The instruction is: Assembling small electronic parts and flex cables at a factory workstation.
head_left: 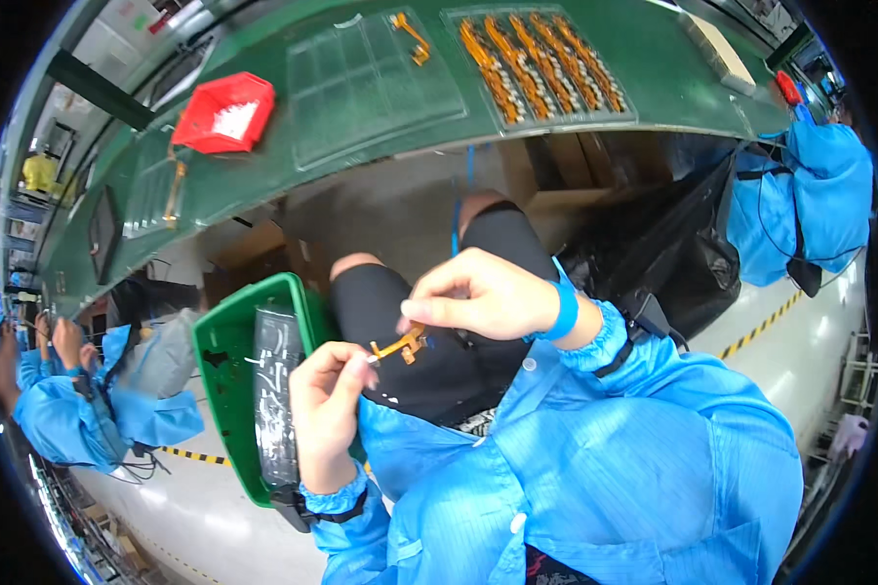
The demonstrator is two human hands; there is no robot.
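Over my lap, both hands are closed on one orange flexible circuit strip (400, 348) with small parts on its wider end. My left hand (324, 402) pinches its narrow end between thumb and forefinger, where a small white bit shows at the fingertips. From above, my right hand (493, 297), with a blue wrist band (565, 312), grips near the wider end; its thumb and forefinger partly hide that end. On the green bench (683, 102) ahead, a clear tray (622, 117) carries several rows of similar strips. A flatter clear tray (361, 107) holds one strip (413, 39) at its far right corner.
A red bin (195, 132) with small white pieces stands on the bench's left part, near another strip (176, 193). Beside my left leg is a green crate (229, 429) with a black, white-streaked sheet (276, 390). Co-workers in blue sit left (78, 414) and right (800, 195).
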